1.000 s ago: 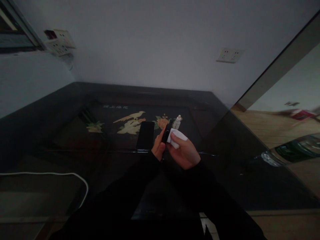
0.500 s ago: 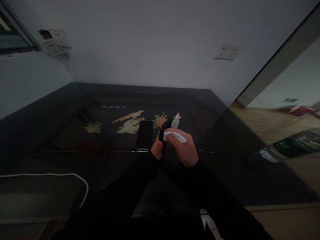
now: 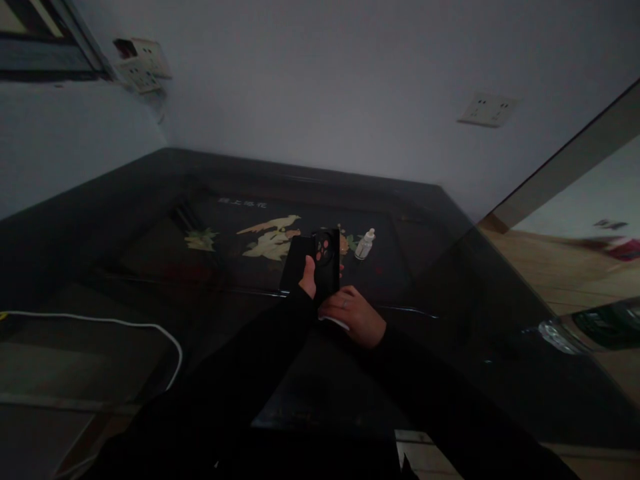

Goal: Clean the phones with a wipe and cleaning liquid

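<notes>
My left hand (image 3: 309, 279) is closed round a black phone case (image 3: 326, 265), held upright with its camera cut-out facing me. My right hand (image 3: 354, 315) sits just below and to the right of it, fingers curled over a white wipe (image 3: 334, 323) of which only an edge shows. A dark phone (image 3: 296, 263) lies flat on the table directly behind the left hand. A small white dropper bottle (image 3: 365, 244) stands a little to the right of the case.
The black lacquered table (image 3: 125, 220) has a bird and flower inlay (image 3: 270, 238). A white cable (image 3: 120, 327) curves across its near left side. Wall sockets (image 3: 487, 109) are on the back wall, with more at the upper left (image 3: 143, 63). A wooden floor (image 3: 565, 267) lies beyond the table's right edge.
The left hand has turned the case upright so that its camera cut-out shows. The right hand has dropped lower with the wipe, away from the case's top. The view has shifted slightly.
</notes>
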{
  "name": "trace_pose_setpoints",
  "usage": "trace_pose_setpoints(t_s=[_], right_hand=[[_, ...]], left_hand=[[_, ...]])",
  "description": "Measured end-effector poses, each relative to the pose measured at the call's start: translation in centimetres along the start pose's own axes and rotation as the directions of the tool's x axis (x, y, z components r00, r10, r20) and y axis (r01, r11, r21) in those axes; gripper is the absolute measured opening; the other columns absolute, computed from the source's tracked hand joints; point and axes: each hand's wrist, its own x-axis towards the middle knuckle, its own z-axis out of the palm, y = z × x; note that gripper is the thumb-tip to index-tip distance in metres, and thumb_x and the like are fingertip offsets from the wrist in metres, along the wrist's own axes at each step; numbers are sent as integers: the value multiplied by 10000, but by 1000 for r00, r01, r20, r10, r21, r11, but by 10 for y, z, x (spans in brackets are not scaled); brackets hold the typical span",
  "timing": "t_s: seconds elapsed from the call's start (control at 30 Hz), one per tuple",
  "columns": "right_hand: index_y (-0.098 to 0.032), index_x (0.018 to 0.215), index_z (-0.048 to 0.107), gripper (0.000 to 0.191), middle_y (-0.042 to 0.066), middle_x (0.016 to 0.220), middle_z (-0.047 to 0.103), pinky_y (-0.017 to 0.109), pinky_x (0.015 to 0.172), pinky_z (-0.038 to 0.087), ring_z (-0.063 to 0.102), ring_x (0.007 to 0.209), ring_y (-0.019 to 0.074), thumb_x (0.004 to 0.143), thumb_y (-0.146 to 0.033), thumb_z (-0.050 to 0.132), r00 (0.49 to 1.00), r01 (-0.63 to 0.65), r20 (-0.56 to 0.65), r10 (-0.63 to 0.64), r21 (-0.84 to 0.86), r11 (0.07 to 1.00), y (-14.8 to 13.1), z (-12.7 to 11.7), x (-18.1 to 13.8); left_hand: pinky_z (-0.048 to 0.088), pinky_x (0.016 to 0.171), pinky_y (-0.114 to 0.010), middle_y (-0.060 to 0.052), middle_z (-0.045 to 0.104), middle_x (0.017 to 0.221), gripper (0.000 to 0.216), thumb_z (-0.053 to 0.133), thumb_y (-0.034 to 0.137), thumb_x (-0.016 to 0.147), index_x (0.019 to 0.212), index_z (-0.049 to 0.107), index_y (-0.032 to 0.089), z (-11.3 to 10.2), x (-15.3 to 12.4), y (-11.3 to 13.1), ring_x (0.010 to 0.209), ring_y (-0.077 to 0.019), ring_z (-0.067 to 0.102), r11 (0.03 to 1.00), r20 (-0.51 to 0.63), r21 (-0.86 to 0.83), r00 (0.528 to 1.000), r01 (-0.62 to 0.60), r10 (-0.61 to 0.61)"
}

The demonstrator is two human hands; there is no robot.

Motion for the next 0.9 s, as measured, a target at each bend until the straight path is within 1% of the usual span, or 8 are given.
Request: trace_pose_setpoints(t_s=[0.07, 0.17, 0.27, 0.37, 0.53, 0.73, 0.83, 0.9], right_hand=[[-195, 1007, 589, 234, 55, 972, 658, 344, 824, 298, 542, 902, 167, 887, -154, 392, 1000, 28, 8, -27, -87, 996, 7, -1, -4], [-185, 986, 596, 227, 57, 961, 659, 356, 825, 285, 542, 876, 173, 877, -128, 405, 999, -32, -21, 30, -138, 990, 9, 0, -7], [-196, 972, 600, 235, 52, 969, 646, 330, 814, 303, 538, 906, 166, 861, -108, 414, 991, -126, -54, 124, -26, 992, -1, 4, -7], [-209, 976, 598, 249, 46, 1005, 637, 315, 807, 307, 533, 941, 158, 860, -102, 406, 987, -151, -53, 153, 47, 987, -8, 5, -5], [-197, 944, 607, 267, 47, 968, 650, 339, 816, 274, 535, 906, 172, 843, -63, 398, 979, -204, -24, 203, -57, 977, -5, 2, -6], [-207, 982, 592, 273, 43, 1030, 639, 323, 806, 278, 529, 958, 170, 845, -65, 404, 979, -201, -3, 202, 72, 977, -8, 1, -7], [-212, 970, 600, 296, 39, 1023, 645, 345, 821, 258, 534, 949, 177, 829, -41, 404, 965, -262, -1, 262, 52, 964, -7, -1, -7], [-213, 987, 595, 286, 42, 1040, 637, 340, 819, 265, 526, 968, 177, 835, -59, 409, 965, -262, 6, 263, 91, 961, -10, -1, -6]], left_hand=[[419, 509, -236, -26, 636, 602, 752, 171, 642, 819, 1386, 252, 154, 2, -1, -1, 488, -134, 551, 1000, 12, -1, 1000, 9, -9], [427, 507, -229, -29, 635, 604, 722, 148, 613, 838, 1388, 244, 155, -1, -1, -3, 494, -130, 557, 1000, 18, -13, 1000, 7, -7], [446, 516, -237, -33, 652, 662, 735, 247, 646, 807, 1375, 282, 182, -7, 1, -7, 543, -138, 582, 1000, 48, -12, 999, -7, 8], [462, 540, -248, -33, 671, 739, 762, 344, 682, 752, 1360, 314, 223, -12, 3, -10, 600, -148, 600, 1000, 105, 9, 994, -23, 22], [447, 549, -234, -34, 656, 676, 780, 290, 672, 777, 1378, 274, 176, -11, 3, -10, 571, -135, 580, 998, 65, 10, 996, -56, 55], [448, 500, -247, -37, 655, 736, 730, 256, 639, 809, 1379, 264, 183, -9, -1, -9, 606, -148, 582, 999, 80, 1, 996, -46, 46], [446, 538, -229, -35, 647, 691, 704, 255, 626, 819, 1347, 331, 167, -9, 0, -10, 589, -130, 576, 999, 48, -3, 998, -51, 51], [446, 527, -233, -45, 653, 734, 705, 291, 651, 793, 1290, 418, 167, -13, 1, -12, 604, -134, 578, 1000, 65, 5, 998, -25, 25]])
